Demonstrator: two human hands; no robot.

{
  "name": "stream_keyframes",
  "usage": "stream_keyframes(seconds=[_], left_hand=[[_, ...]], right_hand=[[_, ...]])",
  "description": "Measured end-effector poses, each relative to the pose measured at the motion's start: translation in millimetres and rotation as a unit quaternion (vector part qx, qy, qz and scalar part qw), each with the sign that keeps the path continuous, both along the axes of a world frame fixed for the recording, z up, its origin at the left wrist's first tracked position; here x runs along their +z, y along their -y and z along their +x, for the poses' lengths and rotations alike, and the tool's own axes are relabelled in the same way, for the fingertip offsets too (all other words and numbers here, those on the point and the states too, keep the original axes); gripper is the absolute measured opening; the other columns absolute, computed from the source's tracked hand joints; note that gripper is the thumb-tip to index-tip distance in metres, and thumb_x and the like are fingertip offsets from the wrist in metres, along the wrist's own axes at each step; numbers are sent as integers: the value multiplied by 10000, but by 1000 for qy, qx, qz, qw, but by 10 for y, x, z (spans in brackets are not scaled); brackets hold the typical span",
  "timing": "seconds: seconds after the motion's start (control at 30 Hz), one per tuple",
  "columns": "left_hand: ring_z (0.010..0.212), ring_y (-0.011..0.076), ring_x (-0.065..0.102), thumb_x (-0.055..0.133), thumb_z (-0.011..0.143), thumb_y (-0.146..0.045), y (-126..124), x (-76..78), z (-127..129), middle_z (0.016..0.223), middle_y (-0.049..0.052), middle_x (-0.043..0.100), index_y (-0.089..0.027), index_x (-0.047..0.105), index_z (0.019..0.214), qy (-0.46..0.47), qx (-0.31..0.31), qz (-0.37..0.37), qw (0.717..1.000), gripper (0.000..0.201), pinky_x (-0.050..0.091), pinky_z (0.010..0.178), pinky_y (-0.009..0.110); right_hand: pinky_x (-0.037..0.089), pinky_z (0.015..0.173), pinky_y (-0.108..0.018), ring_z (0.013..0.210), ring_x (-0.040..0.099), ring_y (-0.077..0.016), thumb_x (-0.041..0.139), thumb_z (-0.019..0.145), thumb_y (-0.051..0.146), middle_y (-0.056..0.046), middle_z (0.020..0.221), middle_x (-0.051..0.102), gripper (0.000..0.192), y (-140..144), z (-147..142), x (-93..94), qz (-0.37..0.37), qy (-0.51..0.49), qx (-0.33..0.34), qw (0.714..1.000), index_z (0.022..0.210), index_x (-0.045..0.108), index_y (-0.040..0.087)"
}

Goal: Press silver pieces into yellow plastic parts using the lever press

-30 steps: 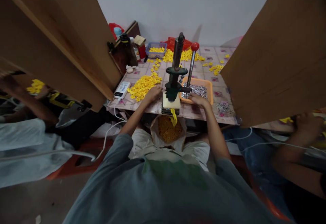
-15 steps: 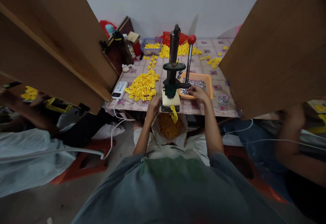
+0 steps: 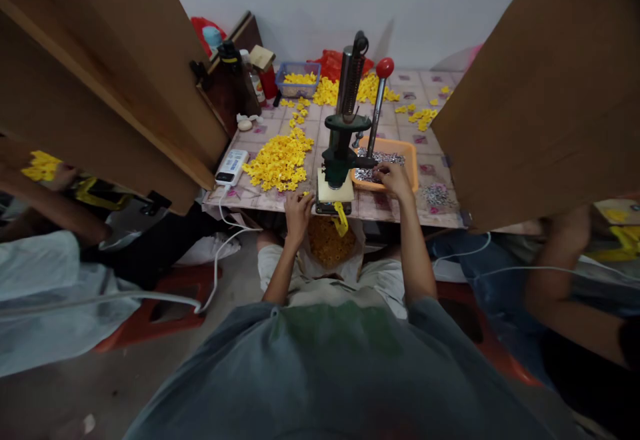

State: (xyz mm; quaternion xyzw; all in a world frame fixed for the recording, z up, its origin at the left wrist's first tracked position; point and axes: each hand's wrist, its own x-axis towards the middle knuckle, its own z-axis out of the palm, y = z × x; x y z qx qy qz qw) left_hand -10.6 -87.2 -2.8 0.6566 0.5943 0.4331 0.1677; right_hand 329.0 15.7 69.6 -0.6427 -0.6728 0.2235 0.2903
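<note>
**Yellow pieces part-way through the hand press**

Yellow plastic fills the bag that hangs open between the person's knees, just below the table edge; a good heap of pieces lies in it, and a yellow strip droops from the front of the press base toward its mouth. Judging by that heap, a fair share of the work looks done.

The left hand rests at the table's near edge beside the press base, fingers curled inward; whether they pinch a piece cannot be told. The right hand sits on the near rim of the orange tray, fingertips bent down into the small silvery metal parts that cover its floor; a grip on one is not visible.

Between the hands stands the hand press, its red-knobbed lever upright and untouched.

Left of the press a big loose pile of yellow pieces waits on the table, so plenty seems left. Farther back, a blue basket holds more yellow pieces, with others scattered about it near the wall
</note>
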Motion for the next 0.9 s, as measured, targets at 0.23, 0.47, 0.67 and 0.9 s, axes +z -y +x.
stream_keyframes(seconds=[0.23,0.47,0.67,0.9], left_hand=[[1273,273,628,605,1023,-658,-539,54,152,1420,160,676,-231,627,1448,296,23,-13,955,603,536,1017,382],[725,146,562,848,792,-679,-597,53,213,1000,74,750,-171,751,1192,268,-165,-76,946,654,446,666,272],[614,102,414,947,731,-575,-525,105,144,762,-9,642,-150,801,1115,260,-229,-75,935,591,335,592,236],[614,121,400,934,754,-526,-552,68,156,662,-48,494,-147,811,1139,264,-225,-81,934,555,320,607,248]], right_hand=[[503,1126,-457,1251,686,-350,482,1052,280,-182,1318,779,400,144,-118,77,28,73,-84,993,1313,764,167],[509,1078,-448,1132,683,-302,421,1145,422,-148,1190,791,432,616,-469,-10,187,51,-6,981,1202,788,202],[511,887,-402,959,632,-254,542,1130,335,-107,984,720,324,843,-1018,-173,284,77,169,941,1164,852,250],[493,869,-405,912,602,-245,537,1125,357,-96,910,663,360,933,-1070,-251,257,133,193,937,1282,845,257]])
